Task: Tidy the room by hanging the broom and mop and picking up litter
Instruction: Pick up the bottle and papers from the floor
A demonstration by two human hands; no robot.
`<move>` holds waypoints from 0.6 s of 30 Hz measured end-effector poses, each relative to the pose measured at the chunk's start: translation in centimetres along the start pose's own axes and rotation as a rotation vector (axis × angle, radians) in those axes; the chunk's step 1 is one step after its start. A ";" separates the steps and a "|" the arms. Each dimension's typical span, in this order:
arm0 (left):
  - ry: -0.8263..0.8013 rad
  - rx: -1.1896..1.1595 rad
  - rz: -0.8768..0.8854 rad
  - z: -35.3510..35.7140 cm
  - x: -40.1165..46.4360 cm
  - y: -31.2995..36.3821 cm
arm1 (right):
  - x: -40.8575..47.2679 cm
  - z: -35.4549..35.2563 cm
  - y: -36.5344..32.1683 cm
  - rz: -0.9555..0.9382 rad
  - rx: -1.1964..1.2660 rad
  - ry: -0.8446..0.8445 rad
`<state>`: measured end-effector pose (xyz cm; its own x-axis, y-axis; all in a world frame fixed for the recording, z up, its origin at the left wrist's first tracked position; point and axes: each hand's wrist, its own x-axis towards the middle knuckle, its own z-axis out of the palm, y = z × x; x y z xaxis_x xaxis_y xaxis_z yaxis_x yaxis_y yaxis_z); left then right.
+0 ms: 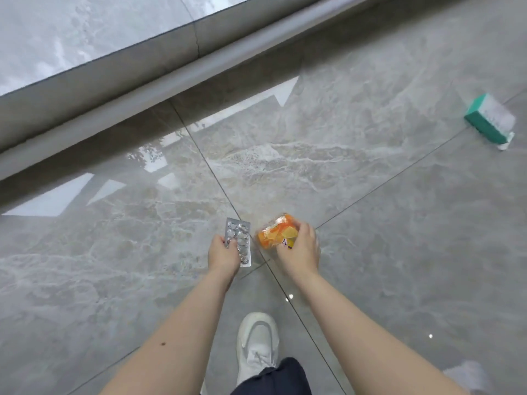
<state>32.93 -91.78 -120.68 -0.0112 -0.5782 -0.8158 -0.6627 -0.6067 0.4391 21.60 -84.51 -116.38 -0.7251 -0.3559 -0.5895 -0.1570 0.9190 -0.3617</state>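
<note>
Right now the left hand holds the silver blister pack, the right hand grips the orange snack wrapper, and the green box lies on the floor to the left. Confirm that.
Not quite. In the head view the green box lies on the floor to the right. The left hand does hold the silver blister pack, and the right hand grips the orange snack wrapper.

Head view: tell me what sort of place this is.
Probably an indoor room beside a large window or glass door: polished grey marble-look floor tiles mirror bright panes, and a raised sill runs along the edge. Litter in both hands and a green and white box suggest a home.
</note>
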 end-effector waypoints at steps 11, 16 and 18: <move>-0.158 -0.006 -0.110 6.5 -0.4 -2.4 | 0.8 1.3 7.4 0.059 -0.139 -0.213; -0.139 0.120 -0.066 6.4 -2.0 -1.6 | -0.5 0.6 8.1 0.105 -0.014 -0.248; -0.159 0.169 -0.042 6.3 -2.7 -1.3 | -0.9 0.0 8.9 0.184 0.102 -0.287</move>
<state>29.08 -85.99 -121.37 -0.0899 -0.4534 -0.8868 -0.7808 -0.5207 0.3454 20.84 -75.99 -119.09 -0.5146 -0.2326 -0.8253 0.0366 0.9557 -0.2922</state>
